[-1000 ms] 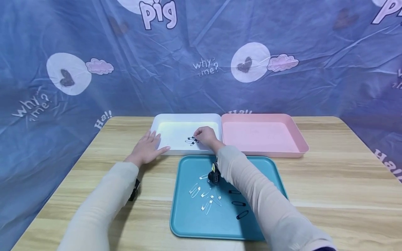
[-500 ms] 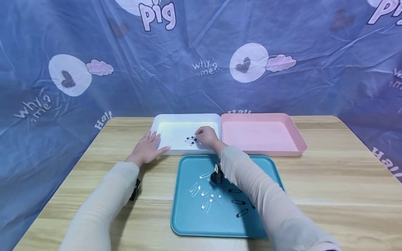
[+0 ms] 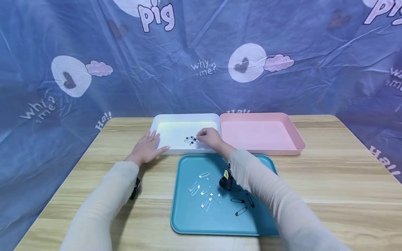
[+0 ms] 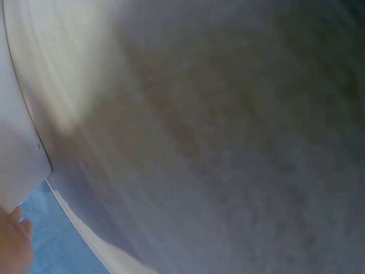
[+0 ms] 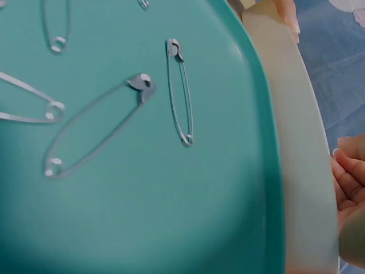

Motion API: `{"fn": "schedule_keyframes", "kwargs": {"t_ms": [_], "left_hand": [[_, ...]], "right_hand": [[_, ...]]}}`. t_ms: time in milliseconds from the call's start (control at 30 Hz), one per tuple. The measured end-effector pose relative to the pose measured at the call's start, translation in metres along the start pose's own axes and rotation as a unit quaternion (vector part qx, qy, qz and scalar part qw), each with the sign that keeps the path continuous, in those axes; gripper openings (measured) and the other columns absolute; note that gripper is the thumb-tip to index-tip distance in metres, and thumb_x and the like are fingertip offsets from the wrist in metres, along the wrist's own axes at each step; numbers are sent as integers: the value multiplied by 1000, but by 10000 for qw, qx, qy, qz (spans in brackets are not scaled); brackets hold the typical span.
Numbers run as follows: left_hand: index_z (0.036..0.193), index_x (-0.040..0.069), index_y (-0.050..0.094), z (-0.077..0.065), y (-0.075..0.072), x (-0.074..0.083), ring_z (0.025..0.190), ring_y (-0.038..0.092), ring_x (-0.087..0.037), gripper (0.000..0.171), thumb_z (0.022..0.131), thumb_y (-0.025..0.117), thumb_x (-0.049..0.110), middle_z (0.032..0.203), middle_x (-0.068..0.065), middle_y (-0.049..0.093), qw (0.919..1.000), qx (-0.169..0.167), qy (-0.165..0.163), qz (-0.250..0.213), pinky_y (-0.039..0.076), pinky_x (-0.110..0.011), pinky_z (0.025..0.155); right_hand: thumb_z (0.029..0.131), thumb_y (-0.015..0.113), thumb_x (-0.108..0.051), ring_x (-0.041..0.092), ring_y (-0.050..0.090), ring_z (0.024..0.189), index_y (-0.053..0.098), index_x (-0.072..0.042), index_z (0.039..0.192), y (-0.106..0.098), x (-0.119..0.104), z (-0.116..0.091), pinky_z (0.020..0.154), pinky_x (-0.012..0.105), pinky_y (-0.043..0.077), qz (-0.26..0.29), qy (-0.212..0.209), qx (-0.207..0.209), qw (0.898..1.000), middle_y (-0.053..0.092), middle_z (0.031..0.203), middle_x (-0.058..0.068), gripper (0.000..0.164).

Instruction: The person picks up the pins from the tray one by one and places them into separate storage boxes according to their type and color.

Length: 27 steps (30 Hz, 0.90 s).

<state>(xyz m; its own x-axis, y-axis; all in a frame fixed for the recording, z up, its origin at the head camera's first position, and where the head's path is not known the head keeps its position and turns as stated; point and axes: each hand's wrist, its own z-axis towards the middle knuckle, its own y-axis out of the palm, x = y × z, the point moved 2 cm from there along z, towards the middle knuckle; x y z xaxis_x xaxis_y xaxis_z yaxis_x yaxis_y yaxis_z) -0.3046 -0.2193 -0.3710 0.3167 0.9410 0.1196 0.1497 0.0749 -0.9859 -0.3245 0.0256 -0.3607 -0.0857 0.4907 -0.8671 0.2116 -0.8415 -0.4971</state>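
My left hand lies with spread fingers on the left wall of the white tray, thumb along its front edge. Inside this tray, several black-headed safety pins form a small pile. Close to the pile's right side is my right hand, its fingers bent. In the right wrist view its fingertips sit near the thumb, and no pin shows between them. Silver safety pins are scattered on the teal tray. Several black safety pins lie to their right, partly beneath my right forearm.
A pink tray adjoins the white one on the right. The teal tray stands just in front of both, on a wooden table. A blue printed cloth hangs behind the table's far edge.
My right hand has drawn slightly right, away from the pile, and its forearm has swung right, uncovering another black safety pin on the teal tray. My left hand has stayed put.
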Motion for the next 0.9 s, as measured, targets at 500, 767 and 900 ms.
{"fn": "schedule_keyframes", "kwargs": {"t_ms": [500,767,900], "left_hand": [[135,-4,15,-2,-2,1,127,-4,-34,92,79,18,69,140,-21,8,10000,-18,-18,-37,1,-44,102],[135,-5,14,-1,-2,1,127,-3,-35,92,79,18,69,140,-20,9,10000,-42,17,3,2,-44,102],[135,-5,14,-1,-2,0,127,-3,-35,92,79,18,69,140,-21,9,10000,-45,13,-38,1,-45,102]], "right_hand": [[82,58,-9,19,59,76,61,1,91,-10,-11,-24,71,31,48,286,-82,-282,9992,61,84,10,14],[82,58,-11,18,59,75,61,0,90,-18,-9,-39,70,31,48,231,-74,-245,9994,62,83,9,15],[82,58,-12,18,59,76,61,-1,92,-21,-9,-47,68,36,48,300,11,-265,9992,62,86,10,15]]}}
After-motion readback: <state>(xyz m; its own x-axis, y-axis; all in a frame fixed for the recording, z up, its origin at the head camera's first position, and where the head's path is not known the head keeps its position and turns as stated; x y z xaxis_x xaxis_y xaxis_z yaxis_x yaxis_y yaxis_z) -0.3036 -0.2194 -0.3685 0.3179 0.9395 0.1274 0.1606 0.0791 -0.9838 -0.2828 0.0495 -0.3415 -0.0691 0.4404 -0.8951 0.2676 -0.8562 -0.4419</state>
